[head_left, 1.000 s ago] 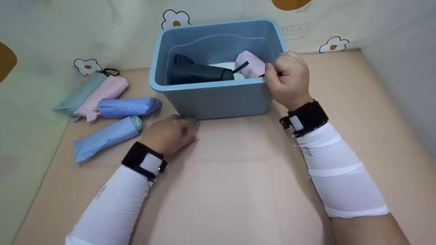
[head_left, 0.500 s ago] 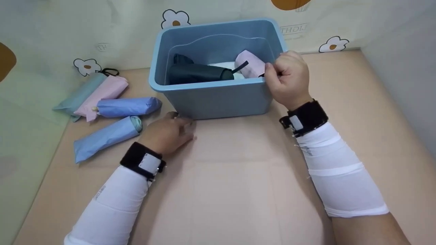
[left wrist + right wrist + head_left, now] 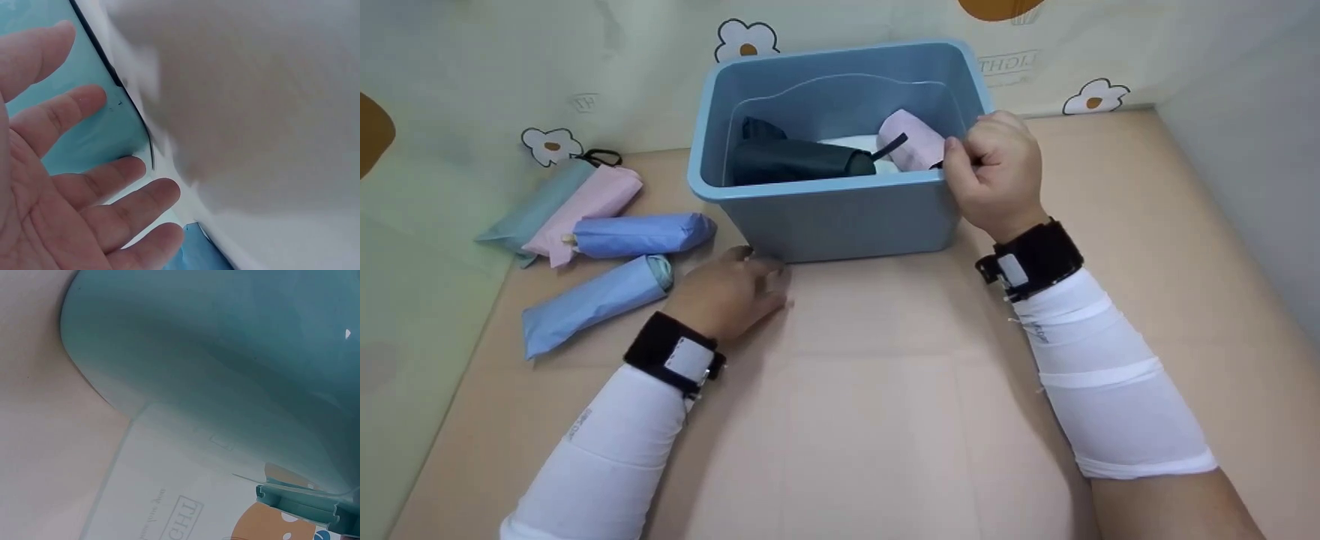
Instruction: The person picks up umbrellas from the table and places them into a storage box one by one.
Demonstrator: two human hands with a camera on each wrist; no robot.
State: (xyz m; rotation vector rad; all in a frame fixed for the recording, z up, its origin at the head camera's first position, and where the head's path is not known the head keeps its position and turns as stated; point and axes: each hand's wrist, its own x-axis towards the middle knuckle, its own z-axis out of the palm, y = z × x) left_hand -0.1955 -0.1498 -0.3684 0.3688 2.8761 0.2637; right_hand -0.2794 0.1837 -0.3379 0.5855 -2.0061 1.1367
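A blue-grey plastic bin (image 3: 847,225) stands toward the back of the table. My right hand (image 3: 1000,171) grips its rim at the front right corner, fingers curled over the edge. Inside lie a dark green folded umbrella (image 3: 802,161) with a short strap, a pink folded umbrella (image 3: 911,142) and something white, partly hidden. My left hand (image 3: 724,292) is low by the bin's front left bottom corner, holding nothing. In the left wrist view its fingers (image 3: 121,174) are spread and relaxed in front of the bin wall; whether they touch it I cannot tell.
Left of the bin, a light blue folded umbrella (image 3: 592,307), a bright blue one (image 3: 641,235), a pink one (image 3: 585,210) and a grey-green one (image 3: 544,210) lie close together. Flower-printed sheeting (image 3: 840,26) rises behind the bin. A pale wall (image 3: 1252,127) borders the right side.
My left hand has shifted very slightly left. The right hand, the bin and the umbrellas have stayed where they were.
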